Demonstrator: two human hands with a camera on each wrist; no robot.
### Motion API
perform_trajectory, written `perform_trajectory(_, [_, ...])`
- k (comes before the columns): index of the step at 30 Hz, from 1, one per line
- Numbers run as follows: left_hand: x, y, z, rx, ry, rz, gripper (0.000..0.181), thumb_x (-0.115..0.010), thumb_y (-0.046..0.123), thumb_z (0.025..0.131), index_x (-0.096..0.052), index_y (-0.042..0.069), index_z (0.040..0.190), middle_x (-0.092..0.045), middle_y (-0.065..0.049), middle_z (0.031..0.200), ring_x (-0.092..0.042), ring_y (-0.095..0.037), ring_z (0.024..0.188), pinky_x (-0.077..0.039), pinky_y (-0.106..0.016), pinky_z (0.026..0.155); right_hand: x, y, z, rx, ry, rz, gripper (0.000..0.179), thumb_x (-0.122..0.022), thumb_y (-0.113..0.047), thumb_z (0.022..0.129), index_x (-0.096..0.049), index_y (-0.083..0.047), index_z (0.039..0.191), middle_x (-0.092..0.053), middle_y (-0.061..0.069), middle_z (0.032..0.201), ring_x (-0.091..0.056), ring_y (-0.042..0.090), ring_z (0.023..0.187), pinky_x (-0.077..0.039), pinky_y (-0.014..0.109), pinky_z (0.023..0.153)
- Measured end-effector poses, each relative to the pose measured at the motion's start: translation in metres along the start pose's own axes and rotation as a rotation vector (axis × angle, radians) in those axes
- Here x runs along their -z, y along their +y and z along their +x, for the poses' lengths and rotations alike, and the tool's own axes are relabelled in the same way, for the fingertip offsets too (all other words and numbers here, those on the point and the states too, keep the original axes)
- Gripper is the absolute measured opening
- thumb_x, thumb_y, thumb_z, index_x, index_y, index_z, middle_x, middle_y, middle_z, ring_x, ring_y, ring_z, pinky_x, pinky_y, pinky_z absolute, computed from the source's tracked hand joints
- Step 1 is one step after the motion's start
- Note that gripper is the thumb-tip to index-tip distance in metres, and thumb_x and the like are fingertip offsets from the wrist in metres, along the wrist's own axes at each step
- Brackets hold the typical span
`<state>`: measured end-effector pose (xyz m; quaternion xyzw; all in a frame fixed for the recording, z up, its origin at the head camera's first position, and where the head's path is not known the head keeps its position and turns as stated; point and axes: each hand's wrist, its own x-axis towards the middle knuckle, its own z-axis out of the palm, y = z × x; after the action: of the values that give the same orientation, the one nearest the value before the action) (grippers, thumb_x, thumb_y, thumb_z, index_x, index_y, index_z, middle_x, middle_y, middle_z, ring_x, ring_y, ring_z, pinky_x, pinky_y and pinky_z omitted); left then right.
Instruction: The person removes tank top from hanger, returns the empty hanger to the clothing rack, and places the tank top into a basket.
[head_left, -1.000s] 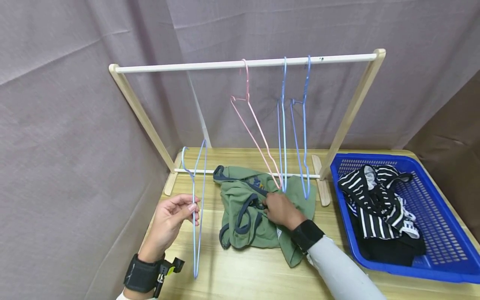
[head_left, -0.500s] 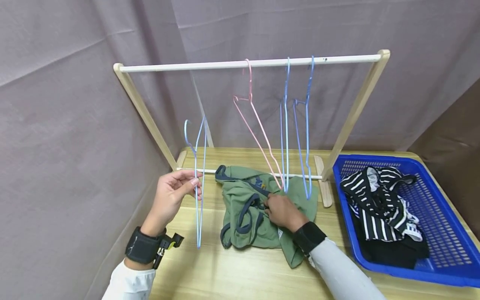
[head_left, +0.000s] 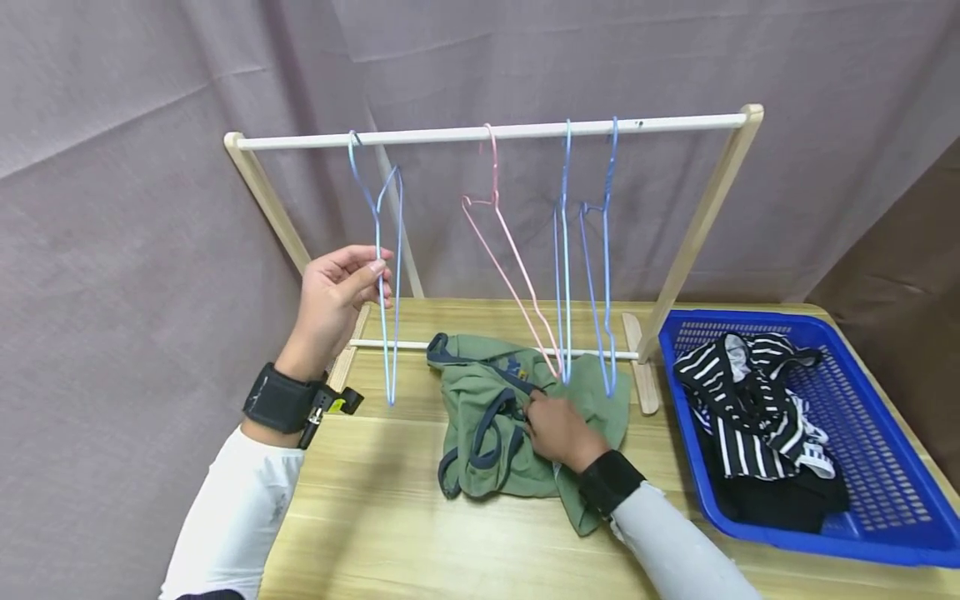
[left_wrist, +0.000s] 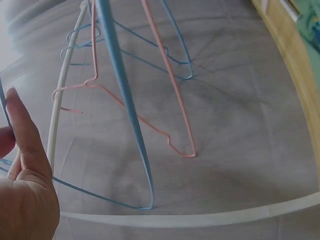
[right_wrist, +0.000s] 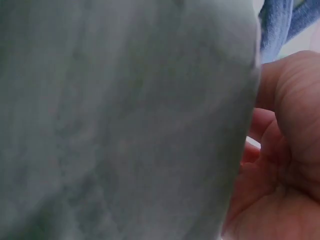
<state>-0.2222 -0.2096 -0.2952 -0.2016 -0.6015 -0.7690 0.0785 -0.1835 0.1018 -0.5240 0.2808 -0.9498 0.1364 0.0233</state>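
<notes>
My left hand (head_left: 341,287) pinches a light blue wire hanger (head_left: 387,350) by its side, between thumb and fingers. The hanger's hook overlaps the white rail (head_left: 300,142) near its left end; whether it rests on the rail I cannot tell. On the table lies a crumpled green garment (head_left: 472,375) with navy trim, probably a shirt. My right hand (head_left: 562,433) grips its cloth with curled fingers, some of them hidden. Close up in the right wrist view, the green fabric (right_wrist: 125,125) fills most of the frame beside my right hand (right_wrist: 295,150).
A pink hanger (head_left: 517,250) and two blue hangers (head_left: 567,250) hang on the rail's middle and right. Wooden legs (head_left: 697,233) support the rack. At the right stands a blue basket (head_left: 885,400) holding striped and black clothes (head_left: 757,408). Grey curtain (head_left: 112,292) encloses the back and left.
My left hand has lifted the light blue hanger from near the table up to rail height, its hook now at the rail. My right hand has stayed on the green garment.
</notes>
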Motion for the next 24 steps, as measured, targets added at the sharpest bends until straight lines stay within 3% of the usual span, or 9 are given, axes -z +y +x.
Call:
perform_trajectory(4, [0.001,0.004,0.021,0.032,0.033,-0.024,0.027,-0.057,-0.010,0.102,-0.077,0.007,0.094,-0.074,-0.003,0.086,-0.067,-0.012,0.063,-0.061,-0.023,0.058,-0.004,-0.004,-0.002,0.044,0.054,-0.030,0.037,-0.069,0.000,0.093,-0.054,-0.015,0.063,-0.063,0.013,0.088,-0.040,0.013,0.054,-0.035,0.026,0.048])
perform_trajectory(7, [0.002,0.004,0.034,0.053,0.057,-0.044,0.026,-0.059,-0.009,0.102,-0.077,0.006,0.092,-0.075,-0.003,0.088,-0.066,-0.012,0.064,-0.061,-0.022,0.058,-0.006,-0.006,-0.003,0.049,0.077,-0.035,0.043,-0.066,0.003,0.091,-0.045,-0.018,0.060,-0.065,0.015,0.089,-0.037,0.012,0.051,-0.033,0.026,0.047])
perform_trajectory(10, [0.005,0.003,0.041,0.083,0.076,-0.065,0.024,-0.059,-0.009,0.102,-0.077,0.004,0.093,-0.074,-0.004,0.084,-0.066,-0.012,0.063,-0.061,-0.022,0.058,-0.007,-0.007,-0.003,0.036,0.075,-0.014,0.040,-0.066,0.004,0.091,-0.047,-0.016,0.061,-0.067,0.017,0.093,-0.040,0.014,0.051,-0.037,0.027,0.046])
perform_trajectory(14, [0.011,-0.004,0.044,0.145,0.092,-0.071,0.022,-0.060,-0.008,0.103,-0.077,0.003,0.093,-0.074,-0.004,0.085,-0.066,-0.012,0.064,-0.060,-0.022,0.059,-0.006,-0.008,-0.003,0.011,0.052,0.017,0.028,-0.071,0.000,0.092,-0.060,-0.011,0.068,-0.066,0.016,0.094,-0.045,0.016,0.054,-0.043,0.030,0.049])
perform_trajectory(18, [0.016,-0.012,0.043,0.199,0.100,-0.073,0.020,-0.060,-0.005,0.104,-0.077,0.003,0.095,-0.074,-0.004,0.083,-0.066,-0.012,0.065,-0.060,-0.021,0.059,-0.005,-0.008,-0.003,0.001,0.036,0.025,0.023,-0.072,-0.002,0.092,-0.064,-0.009,0.072,-0.066,0.015,0.094,-0.047,0.016,0.054,-0.044,0.030,0.049])
perform_trajectory(24, [0.019,-0.016,0.040,0.207,0.085,-0.064,0.015,-0.062,-0.002,0.104,-0.076,0.002,0.099,-0.072,-0.004,0.086,-0.067,-0.011,0.071,-0.060,-0.020,0.062,-0.002,-0.008,-0.004,-0.014,0.037,0.041,0.023,-0.072,-0.002,0.094,-0.065,-0.008,0.073,-0.066,0.017,0.097,-0.045,0.016,0.054,-0.041,0.028,0.048])
